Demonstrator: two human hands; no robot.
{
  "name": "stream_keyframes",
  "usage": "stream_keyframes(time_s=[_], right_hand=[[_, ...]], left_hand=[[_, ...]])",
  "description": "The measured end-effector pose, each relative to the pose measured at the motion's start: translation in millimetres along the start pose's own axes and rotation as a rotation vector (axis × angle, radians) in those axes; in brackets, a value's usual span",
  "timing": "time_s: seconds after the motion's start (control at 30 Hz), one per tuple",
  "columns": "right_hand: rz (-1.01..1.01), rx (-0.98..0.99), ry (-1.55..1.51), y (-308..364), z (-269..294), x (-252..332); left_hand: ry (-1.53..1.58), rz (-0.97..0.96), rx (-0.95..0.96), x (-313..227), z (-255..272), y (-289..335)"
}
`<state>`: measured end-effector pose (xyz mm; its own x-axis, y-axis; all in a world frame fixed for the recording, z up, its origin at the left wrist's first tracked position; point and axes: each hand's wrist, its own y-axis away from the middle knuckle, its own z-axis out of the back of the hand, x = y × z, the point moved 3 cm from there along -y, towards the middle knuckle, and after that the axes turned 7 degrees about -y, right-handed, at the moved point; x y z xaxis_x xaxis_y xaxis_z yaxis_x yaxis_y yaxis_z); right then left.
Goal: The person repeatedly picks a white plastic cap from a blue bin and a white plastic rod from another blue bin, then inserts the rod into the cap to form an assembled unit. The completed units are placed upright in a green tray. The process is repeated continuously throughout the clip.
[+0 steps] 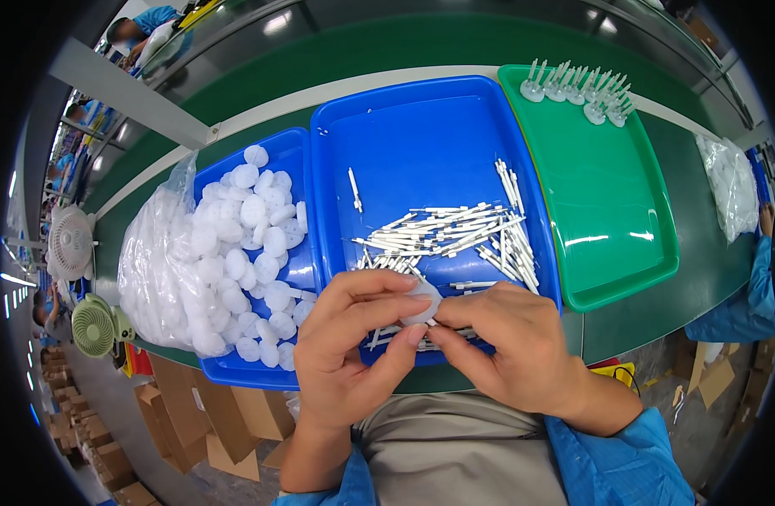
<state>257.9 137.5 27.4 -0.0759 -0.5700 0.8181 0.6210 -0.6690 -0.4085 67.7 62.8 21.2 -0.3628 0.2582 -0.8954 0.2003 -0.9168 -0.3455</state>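
Above the front edge of the middle blue tray [396,126], my left hand [345,354] is closed on a translucent white plastic disc [424,302], held between thumb and fingers. My right hand [522,346] pinches at the disc's right side, fingertips together. A small white end shows between the fingertips, probably part of a thin white rod; most of it is hidden. Beneath and beyond my hands, many slim white rods [455,229] lie heaped in the tray. To the left, similar white discs [252,211] are piled in another blue tray [299,169].
A green tray [607,211] on the right holds several discs with upright rods [594,93] at its far end. Clear plastic bags [155,261] [729,185] lie at both sides. Fans [94,325] stand at the left, cardboard boxes [227,405] below. A co-worker's blue sleeve [746,295] shows at right.
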Motion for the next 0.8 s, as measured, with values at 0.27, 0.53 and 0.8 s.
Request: stream_keyframes(time_s=[0.27,0.53,0.8], right_hand=[[-0.147,0.255,0.502,-5.1,31.9,-6.4],[-0.122,0.084,0.144,-9.7,23.8,-8.0],[-0.191,0.035,-0.027,-8.0,7.8,-4.4]], left_hand=[[-0.200,0.136,-0.040,0.7,9.3,3.7],[0.129,0.352,-0.112,7.2,0.0,5.6],[0.229,0.394,-0.079,4.9,-6.6,7.7]])
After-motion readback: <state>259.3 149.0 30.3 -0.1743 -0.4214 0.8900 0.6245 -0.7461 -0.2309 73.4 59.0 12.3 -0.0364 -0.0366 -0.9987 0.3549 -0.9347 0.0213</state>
